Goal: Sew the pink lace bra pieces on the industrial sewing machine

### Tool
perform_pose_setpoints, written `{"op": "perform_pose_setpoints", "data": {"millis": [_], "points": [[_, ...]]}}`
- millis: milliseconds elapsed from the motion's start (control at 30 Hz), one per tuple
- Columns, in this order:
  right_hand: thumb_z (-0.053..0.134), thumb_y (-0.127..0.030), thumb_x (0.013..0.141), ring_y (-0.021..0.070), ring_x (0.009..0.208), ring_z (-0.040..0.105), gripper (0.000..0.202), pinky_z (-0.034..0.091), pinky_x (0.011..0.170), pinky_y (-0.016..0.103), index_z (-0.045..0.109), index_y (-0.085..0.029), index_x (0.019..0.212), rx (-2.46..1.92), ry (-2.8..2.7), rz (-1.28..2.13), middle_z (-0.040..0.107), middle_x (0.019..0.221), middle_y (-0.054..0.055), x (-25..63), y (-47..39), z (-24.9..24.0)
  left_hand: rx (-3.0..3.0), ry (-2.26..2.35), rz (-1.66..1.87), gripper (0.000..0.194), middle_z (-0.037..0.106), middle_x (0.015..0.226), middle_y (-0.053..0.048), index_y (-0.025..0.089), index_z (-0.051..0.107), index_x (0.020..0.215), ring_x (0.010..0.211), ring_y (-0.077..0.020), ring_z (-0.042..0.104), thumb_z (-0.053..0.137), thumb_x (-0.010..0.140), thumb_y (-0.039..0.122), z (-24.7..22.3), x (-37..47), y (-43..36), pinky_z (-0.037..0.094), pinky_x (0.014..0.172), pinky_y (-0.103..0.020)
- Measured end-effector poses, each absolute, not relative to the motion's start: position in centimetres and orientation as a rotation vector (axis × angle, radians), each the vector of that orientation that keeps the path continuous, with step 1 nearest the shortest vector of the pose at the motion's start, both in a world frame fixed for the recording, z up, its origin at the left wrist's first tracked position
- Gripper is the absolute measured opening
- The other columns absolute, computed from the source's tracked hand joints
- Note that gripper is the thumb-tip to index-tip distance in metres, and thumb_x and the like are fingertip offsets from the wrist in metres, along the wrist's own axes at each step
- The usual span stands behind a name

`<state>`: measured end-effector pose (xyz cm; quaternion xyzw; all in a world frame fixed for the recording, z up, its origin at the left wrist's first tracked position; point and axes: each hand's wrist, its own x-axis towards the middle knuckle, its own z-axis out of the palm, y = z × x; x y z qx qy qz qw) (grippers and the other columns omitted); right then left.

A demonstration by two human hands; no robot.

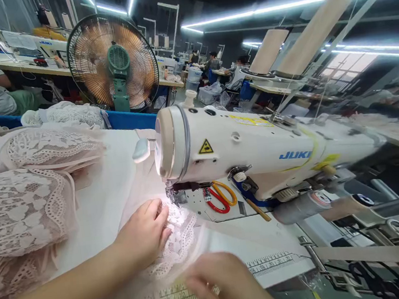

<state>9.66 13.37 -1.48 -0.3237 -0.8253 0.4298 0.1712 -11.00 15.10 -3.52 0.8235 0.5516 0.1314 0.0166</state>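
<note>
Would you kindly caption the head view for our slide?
Left hand on lace at a sewing machine; right hand blurred in the foreground.

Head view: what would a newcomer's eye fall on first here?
Likely the white JUKI sewing machine, stretching from the centre towards the right. Next, perhaps, the big caged fan at upper left. Lower down, the left hand rests on pale lace, brightly lit near the machine's end.
</note>
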Motion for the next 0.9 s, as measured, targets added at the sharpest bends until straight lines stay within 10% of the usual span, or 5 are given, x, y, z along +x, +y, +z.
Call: {"op": "perform_pose_setpoints", "data": {"millis": [200,433,567,900], "points": [[0.052,-0.022,0.087,0.0176,0.076,0.058,0.014,0.044,0.066,0.028,0.065,-0.019,0.088,-0.95,-2.359,0.255,0.065,0.083,0.005,9.5,18.3,-1.2,2.813,1.591,0.373,0.038,0.055,0.124,-0.021,0.007,0.058,0.119,0.112,-0.0327,0.053,0.047,0.091,0.03,-4.2,-12.2,15.4,0.048,0.094,-0.045],[0.048,-0.021,0.09,0.0293,0.12,0.05,0.021,0.045,0.095,0.044,0.067,-0.018,0.082,-0.864,-2.817,-0.012,0.058,0.13,0.006,9.0,18.8,-1.8,3.051,1.293,0.275,0.033,0.06,0.125,-0.014,0.009,0.061,0.117,0.115,-0.0291,0.053,0.041,0.093,0.019,-3.8,-14.5,16.7,0.045,0.099,-0.042],[0.046,-0.025,0.092,0.0281,0.134,0.039,0.028,0.035,0.11,0.048,0.065,-0.015,0.111,-0.784,-2.836,0.048,0.057,0.133,0.007,10.5,16.9,-2.9,2.886,1.449,0.197,0.032,0.061,0.125,-0.016,0.008,0.064,0.11,0.109,-0.0279,0.057,0.046,0.084,0.008,-2.9,-13.3,16.0,0.05,0.092,-0.039],[0.041,-0.028,0.095,0.0252,0.128,0.048,0.043,0.045,0.106,0.042,0.054,-0.006,0.129,-0.741,-2.894,0.04,0.051,0.139,0.013,11.8,13.9,-4.1,2.762,1.664,0.261,0.066,0.053,0.135,-0.023,0.005,0.057,0.128,0.121,-0.0379,0.047,0.051,0.086,0.056,-4.3,-11.3,14.2,0.04,0.1,-0.047]]}}
